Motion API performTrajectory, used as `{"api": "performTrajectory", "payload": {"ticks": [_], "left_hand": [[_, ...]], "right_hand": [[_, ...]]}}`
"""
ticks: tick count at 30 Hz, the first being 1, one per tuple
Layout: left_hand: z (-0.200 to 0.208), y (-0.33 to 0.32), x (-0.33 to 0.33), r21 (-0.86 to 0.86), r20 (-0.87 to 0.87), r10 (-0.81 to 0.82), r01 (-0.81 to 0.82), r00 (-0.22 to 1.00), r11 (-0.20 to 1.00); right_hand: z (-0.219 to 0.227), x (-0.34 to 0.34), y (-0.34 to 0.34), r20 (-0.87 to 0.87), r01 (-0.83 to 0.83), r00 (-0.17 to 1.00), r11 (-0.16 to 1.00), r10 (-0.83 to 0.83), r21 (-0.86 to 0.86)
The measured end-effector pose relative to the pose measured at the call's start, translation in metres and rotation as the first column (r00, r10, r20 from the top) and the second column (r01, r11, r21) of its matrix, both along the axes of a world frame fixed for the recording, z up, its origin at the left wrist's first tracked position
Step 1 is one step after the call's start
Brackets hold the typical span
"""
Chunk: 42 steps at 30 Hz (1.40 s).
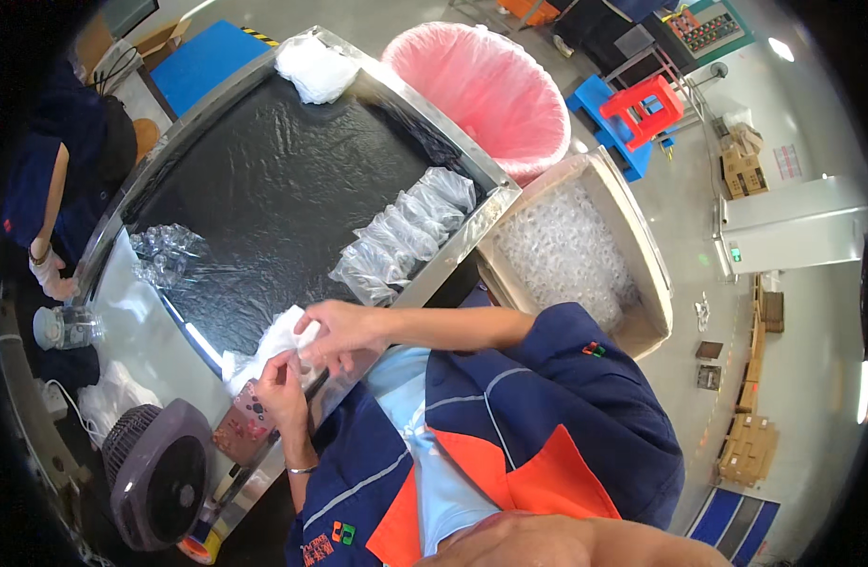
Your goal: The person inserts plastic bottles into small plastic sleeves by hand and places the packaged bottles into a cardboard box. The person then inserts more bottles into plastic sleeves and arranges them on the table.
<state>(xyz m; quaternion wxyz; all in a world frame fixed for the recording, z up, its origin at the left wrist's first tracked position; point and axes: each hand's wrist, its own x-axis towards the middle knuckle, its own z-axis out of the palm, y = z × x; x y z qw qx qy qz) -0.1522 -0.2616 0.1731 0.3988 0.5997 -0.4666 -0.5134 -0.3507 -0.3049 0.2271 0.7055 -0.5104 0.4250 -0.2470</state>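
Note:
My left hand [281, 395], a bracelet on its wrist, has its fingertips pinched together at the near edge of the work table. What they pinch is too small to make out. Close beside them, my right hand [335, 333] has bent fingers, touching or nearly touching the left fingertips; its hold is also unclear. Just beyond both hands lies a crumpled white bundle [264, 352], thin and soft-looking. On the table's right side is a row of clear plastic bags [406, 231]. Crumpled clear plastic [165, 253] lies on the left side.
The metal-rimmed table [245, 151] has a black film surface. Another white bundle [316, 71] sits at its far corner. A pink-lined bin [481, 94] and a carton of small clear pieces [566, 250] stand right. A fan [160, 477] and jar [66, 328] are left, near another person's gloved hand [54, 276].

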Motion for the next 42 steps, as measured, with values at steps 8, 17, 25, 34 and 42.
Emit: {"api": "performTrajectory", "payload": {"ticks": [8,17,25,34,42], "left_hand": [[0.023,0.006,-0.017,-0.019,-0.173,0.028,-0.032,0.985,0.999],[0.050,0.017,-0.058,-0.525,0.291,-0.286,0.402,0.913,0.750],[0.044,-0.023,-0.034,-0.459,0.093,-0.015,0.056,0.996,0.887],[0.015,-0.182,0.064,-0.454,-0.282,0.594,-0.650,0.754,0.610],[-0.024,-0.250,0.132,-0.570,0.046,0.683,-0.542,0.729,0.617]], "right_hand": [[-0.020,-0.013,0.017,0.402,-0.005,0.885,0.857,-0.236,0.515],[-0.027,0.017,0.037,0.281,0.294,0.887,0.918,-0.366,0.266],[-0.027,-0.023,0.023,-0.283,-0.048,0.914,0.617,-0.289,-0.785],[0.023,-0.013,-0.005,-0.687,-0.472,0.618,0.518,-0.383,-0.713],[0.015,0.062,-0.172,-0.383,-0.274,0.895,0.395,-0.230,-0.877]]}}
